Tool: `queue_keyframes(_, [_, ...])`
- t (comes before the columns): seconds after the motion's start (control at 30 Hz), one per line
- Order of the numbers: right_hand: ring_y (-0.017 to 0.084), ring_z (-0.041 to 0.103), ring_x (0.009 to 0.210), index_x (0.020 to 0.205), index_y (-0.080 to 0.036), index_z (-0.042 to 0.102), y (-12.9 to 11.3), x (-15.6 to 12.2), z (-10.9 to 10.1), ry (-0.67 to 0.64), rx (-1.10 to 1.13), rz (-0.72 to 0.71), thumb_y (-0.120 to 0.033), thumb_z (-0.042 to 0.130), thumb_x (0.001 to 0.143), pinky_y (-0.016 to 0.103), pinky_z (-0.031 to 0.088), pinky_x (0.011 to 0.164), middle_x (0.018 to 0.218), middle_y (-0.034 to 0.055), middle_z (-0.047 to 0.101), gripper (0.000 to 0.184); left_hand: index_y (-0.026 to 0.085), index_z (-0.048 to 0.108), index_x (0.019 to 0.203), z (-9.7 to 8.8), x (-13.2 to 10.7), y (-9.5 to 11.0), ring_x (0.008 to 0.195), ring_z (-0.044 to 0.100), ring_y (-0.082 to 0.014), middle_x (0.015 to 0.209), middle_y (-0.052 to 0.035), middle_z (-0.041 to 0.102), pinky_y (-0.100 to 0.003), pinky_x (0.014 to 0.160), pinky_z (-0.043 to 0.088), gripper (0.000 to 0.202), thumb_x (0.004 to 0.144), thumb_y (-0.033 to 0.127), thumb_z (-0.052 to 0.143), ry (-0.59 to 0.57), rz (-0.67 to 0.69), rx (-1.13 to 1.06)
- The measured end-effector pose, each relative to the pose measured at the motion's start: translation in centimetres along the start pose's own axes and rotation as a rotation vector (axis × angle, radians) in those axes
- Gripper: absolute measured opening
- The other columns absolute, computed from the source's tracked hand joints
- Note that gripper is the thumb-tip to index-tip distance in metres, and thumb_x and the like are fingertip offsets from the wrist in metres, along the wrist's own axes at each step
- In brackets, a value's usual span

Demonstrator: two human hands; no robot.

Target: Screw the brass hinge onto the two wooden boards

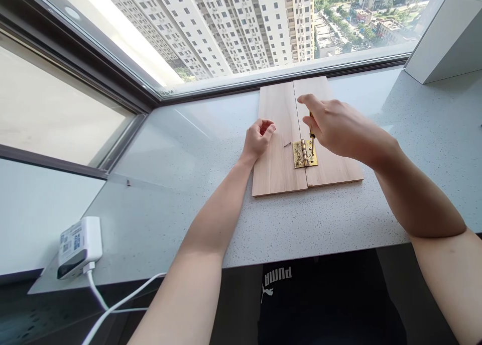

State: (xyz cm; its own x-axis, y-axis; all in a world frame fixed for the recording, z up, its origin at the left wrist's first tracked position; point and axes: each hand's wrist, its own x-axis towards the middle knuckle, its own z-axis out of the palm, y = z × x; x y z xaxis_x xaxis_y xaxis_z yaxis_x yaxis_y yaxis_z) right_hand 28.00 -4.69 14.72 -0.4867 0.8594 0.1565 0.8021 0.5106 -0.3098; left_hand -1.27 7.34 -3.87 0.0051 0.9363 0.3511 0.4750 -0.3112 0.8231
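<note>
Two pale wooden boards (276, 169) lie side by side on the speckled grey counter (181, 209), joined by a brass hinge (305, 153) across their seam. My right hand (337, 126) is closed round a yellow-handled screwdriver (311, 131) held upright, its tip on the hinge's right leaf. My left hand (258, 138) rests on the left board with its fingers curled inward; whether they hold anything is hidden. A small loose screw (287, 144) lies on the left board between my left hand and the hinge.
A white power adapter (79, 247) with a white cable (113, 305) sits at the counter's near left corner. A white box (448, 38) stands at the far right. The window frame (241, 81) runs along the counter's back edge.
</note>
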Motion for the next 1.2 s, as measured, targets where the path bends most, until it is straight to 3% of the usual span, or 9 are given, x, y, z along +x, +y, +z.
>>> queue_keyframes(0.07, [0.027,0.058,0.079,0.169,-0.015,0.061,0.1,0.3,0.1,0.038,-0.051,0.024,-0.027,0.051,0.122,0.04,0.043,0.076,0.092,0.0101,0.072,0.05,0.023,0.077,0.112,0.0,-0.1,0.1,0.105,0.084,-0.0273,0.113,-0.0113,0.088,-0.043,0.097,0.069,0.016,0.107,0.038,0.075,0.0,0.0,0.0])
queue_keyframes(0.17, [0.027,0.057,0.078,0.147,-0.016,0.078,0.1,0.5,0.0,0.072,-0.081,0.087,-0.034,0.061,0.121,0.042,0.044,0.078,0.09,0.0116,0.07,0.037,0.024,0.076,0.112,0.0,-0.1,0.3,0.106,0.083,-0.0276,0.114,-0.0109,0.088,-0.043,0.098,0.069,0.018,0.108,0.041,0.076,-0.003,-0.005,0.008])
queue_keyframes(0.3, [0.027,0.059,0.082,0.126,-0.016,0.082,-0.1,-0.2,-0.4,0.071,-0.044,0.062,-0.03,0.053,0.122,0.043,0.044,0.081,0.103,0.0159,0.074,0.032,0.024,0.075,0.112,0.0,-0.1,0.4,0.106,0.083,-0.0281,0.114,-0.011,0.088,-0.044,0.098,0.069,0.023,0.108,0.047,0.078,-0.001,-0.006,0.01])
queue_keyframes(0.4, [0.027,0.061,0.088,0.134,-0.015,0.077,-0.2,-0.6,-0.4,0.038,0.025,0.005,-0.018,0.047,0.118,0.043,0.046,0.084,0.119,0.0185,0.076,0.035,0.024,0.076,0.111,0.0,-0.1,0.4,0.105,0.083,-0.028,0.113,-0.011,0.088,-0.043,0.097,0.069,0.023,0.107,0.047,0.078,0.0,-0.007,0.01])
queue_keyframes(0.63, [0.023,0.054,0.079,0.167,-0.011,0.061,-0.5,0.3,0.4,0.014,-0.029,-0.026,-0.02,0.048,0.123,0.038,0.037,0.075,0.107,0.0128,0.075,0.047,0.024,0.076,0.112,-0.1,-0.2,0.6,0.107,0.082,-0.0277,0.115,-0.0111,0.088,-0.043,0.098,0.068,0.02,0.107,0.044,0.075,-0.012,-0.018,0.01])
queue_keyframes(0.77, [0.027,0.057,0.082,0.156,-0.013,0.069,-0.3,0.5,0.4,0.046,-0.09,0.062,-0.03,0.056,0.122,0.04,0.04,0.079,0.1,0.013,0.074,0.04,0.024,0.077,0.112,-0.1,-0.2,0.6,0.107,0.083,-0.0279,0.115,-0.0118,0.088,-0.043,0.099,0.069,0.02,0.107,0.042,0.075,-0.011,-0.008,0.003])
queue_keyframes(0.93, [0.031,0.065,0.099,0.154,-0.017,0.066,0.0,0.0,0.4,0.039,0.038,-0.019,-0.02,0.046,0.117,0.042,0.047,0.088,0.121,0.0163,0.076,0.042,0.025,0.076,0.112,0.0,-0.2,0.6,0.107,0.082,-0.028,0.114,-0.011,0.087,-0.044,0.099,0.069,0.023,0.107,0.047,0.078,-0.008,-0.016,0.007])
queue_keyframes(1.07, [0.029,0.061,0.087,0.159,-0.015,0.062,-0.4,-0.3,0.3,-0.037,0.036,-0.085,-0.021,0.043,0.12,0.041,0.044,0.081,0.098,0.0102,0.072,0.043,0.024,0.076,0.112,0.0,-0.2,0.8,0.108,0.082,-0.0282,0.115,-0.0112,0.087,-0.044,0.1,0.069,0.022,0.108,0.046,0.078,-0.013,-0.021,0.012])
queue_keyframes(1.2, [0.027,0.057,0.078,0.157,-0.017,0.069,-0.6,0.0,0.0,0.002,-0.037,0.007,-0.027,0.06,0.12,0.041,0.042,0.079,0.089,0.0087,0.071,0.04,0.024,0.076,0.112,-0.1,-0.2,0.9,0.108,0.082,-0.0278,0.116,-0.0114,0.087,-0.043,0.1,0.069,0.019,0.109,0.042,0.076,-0.024,-0.019,0.018])
